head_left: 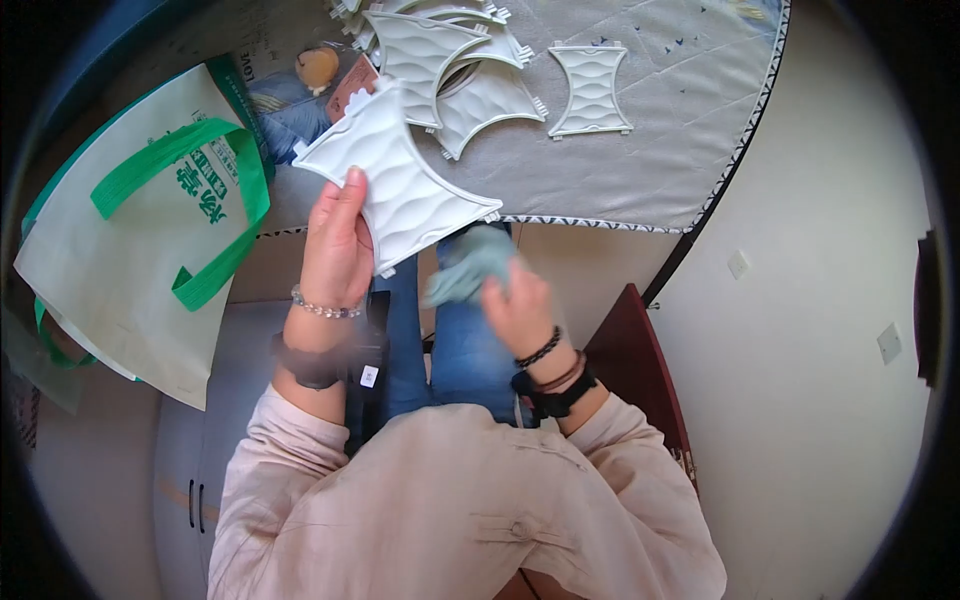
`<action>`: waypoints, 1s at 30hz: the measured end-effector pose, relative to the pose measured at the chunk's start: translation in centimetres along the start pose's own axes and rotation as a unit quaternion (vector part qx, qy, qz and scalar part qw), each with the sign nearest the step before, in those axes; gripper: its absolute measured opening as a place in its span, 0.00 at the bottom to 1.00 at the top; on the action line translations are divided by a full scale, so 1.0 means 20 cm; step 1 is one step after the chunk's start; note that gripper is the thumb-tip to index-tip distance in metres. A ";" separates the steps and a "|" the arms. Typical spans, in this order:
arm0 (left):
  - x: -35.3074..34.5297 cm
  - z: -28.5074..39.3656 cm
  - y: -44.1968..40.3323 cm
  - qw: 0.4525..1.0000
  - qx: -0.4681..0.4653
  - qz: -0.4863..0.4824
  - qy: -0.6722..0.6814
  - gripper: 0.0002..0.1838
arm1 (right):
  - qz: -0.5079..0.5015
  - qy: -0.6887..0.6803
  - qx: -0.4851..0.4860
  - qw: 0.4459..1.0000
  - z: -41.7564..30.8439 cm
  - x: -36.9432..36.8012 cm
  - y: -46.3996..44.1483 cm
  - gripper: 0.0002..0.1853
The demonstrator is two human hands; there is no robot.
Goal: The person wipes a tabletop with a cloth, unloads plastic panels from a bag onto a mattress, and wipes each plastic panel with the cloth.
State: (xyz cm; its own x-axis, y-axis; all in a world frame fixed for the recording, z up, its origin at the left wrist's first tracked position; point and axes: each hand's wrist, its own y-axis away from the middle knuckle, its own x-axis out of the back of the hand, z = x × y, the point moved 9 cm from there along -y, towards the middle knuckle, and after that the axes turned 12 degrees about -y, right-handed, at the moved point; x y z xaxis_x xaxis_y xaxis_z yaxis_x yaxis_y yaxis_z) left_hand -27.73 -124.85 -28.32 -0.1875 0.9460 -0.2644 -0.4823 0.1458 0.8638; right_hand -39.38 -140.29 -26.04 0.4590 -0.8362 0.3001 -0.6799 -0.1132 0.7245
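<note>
My left hand (340, 245) grips a white plastic panel (415, 190) by its left edge, thumb on the upper face. The panel has concave sides, a wavy ribbed surface and small tabs at its ends; it is held tilted above my lap. To the right of it, my right hand (520, 305) is closed on a pale green cloth (470, 268), both blurred by motion. The cloth is apart from the panel's face, just below its right corner. Beyond the hands, similar white panels (490, 105) lie in an overlapping pile, and a single panel (590, 90) lies flat to their right.
A white shopping bag (130, 250) with green handles stands at the left. Near the pile are a small round tan item (317, 68) and a pinkish card (352, 85). The grey quilted mat (660, 170) has a patterned edge. A dark red board (640, 370) stands at right.
</note>
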 end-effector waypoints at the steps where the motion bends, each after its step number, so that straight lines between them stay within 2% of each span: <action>1: -0.03 -0.01 -0.01 0.997 -0.018 -0.011 -0.071 0.14 | 0.079 -0.021 -0.085 0.993 0.14 0.11 0.01 0.16; 2: -0.07 -0.03 -0.03 0.989 -0.036 -0.021 -0.144 0.13 | 0.128 -0.042 -0.108 0.985 0.21 0.19 -0.01 0.15; 3: -0.12 -0.08 -0.04 0.988 -0.008 -0.049 -0.149 0.11 | 0.179 -0.065 -0.127 0.974 0.27 0.28 -0.03 0.15; 4: -0.18 -0.12 -0.05 0.984 0.015 -0.045 -0.170 0.12 | 0.232 -0.177 -0.061 0.955 0.25 0.37 -0.05 0.15; 6: -0.29 -0.22 -0.09 0.981 0.041 -0.047 -0.185 0.13 | 0.284 -0.285 0.010 0.915 0.27 0.52 -0.08 0.14; 8: -0.41 -0.33 -0.14 0.989 0.030 -0.075 -0.124 0.14 | 0.101 -0.357 -0.045 0.927 0.31 0.45 -0.16 0.14; 9: -0.46 -0.33 -0.17 0.993 0.015 -0.098 -0.069 0.15 | 0.088 -0.475 -0.203 0.852 0.39 0.39 -0.13 0.15; 10: -0.48 -0.33 -0.19 0.993 0.012 -0.097 -0.070 0.15 | 0.087 -0.475 -0.201 0.852 0.43 0.40 -0.15 0.15; 12: -0.43 -0.43 -0.23 0.982 0.111 -0.036 -0.148 0.17 | 0.169 -0.437 -0.108 0.877 0.57 0.50 -0.21 0.14; 13: -0.39 -0.43 -0.26 0.986 0.094 0.040 -0.132 0.20 | 0.220 -0.426 -0.093 0.873 0.64 0.57 -0.24 0.14; 14: -0.36 -0.48 -0.30 0.986 0.093 0.040 -0.132 0.20 | 0.221 -0.425 -0.092 0.873 0.72 0.63 -0.28 0.14; 16: -0.04 -0.56 -0.35 0.949 0.064 0.257 -0.173 0.23 | 0.308 -0.267 -0.027 0.913 0.76 0.85 -0.34 0.14; 17: -0.01 -0.59 -0.39 0.949 0.066 0.256 -0.173 0.23 | 0.308 -0.267 -0.029 0.913 0.82 0.90 -0.40 0.14; 19: 0.09 -0.56 -0.41 0.911 0.036 0.345 -0.223 0.27 | 0.263 -0.267 -0.036 0.927 0.91 0.92 -0.53 0.14; 20: 0.10 -0.57 -0.43 0.910 0.037 0.346 -0.224 0.27 | 0.261 -0.268 -0.037 0.927 0.93 0.93 -0.57 0.14; 22: 0.04 -0.54 -0.49 0.926 0.018 0.282 -0.251 0.27 | 0.249 -0.248 -0.053 0.935 0.91 0.96 -0.64 0.15; 24: 0.04 -0.54 -0.50 0.921 0.029 0.282 -0.267 0.26 | 0.245 -0.250 -0.053 0.935 0.95 0.96 -0.68 0.16; 28: 0.06 -0.59 -0.54 0.910 0.064 0.253 -0.323 0.25 | 0.279 -0.161 -0.064 0.945 0.89 0.99 -0.69 0.19; 30: 0.06 -0.63 -0.54 0.921 0.064 0.225 -0.312 0.25 | 0.322 -0.037 -0.105 0.940 0.82 1.02 -0.61 0.24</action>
State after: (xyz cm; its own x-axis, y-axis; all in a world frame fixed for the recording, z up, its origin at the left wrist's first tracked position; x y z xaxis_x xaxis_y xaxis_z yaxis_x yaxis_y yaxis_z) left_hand -33.42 -128.86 -43.43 0.2038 0.8954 0.3958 -0.3637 -0.3061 0.8798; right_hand -31.13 -164.65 -38.89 -0.0551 -0.7308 0.6803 -0.6715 0.5314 0.5165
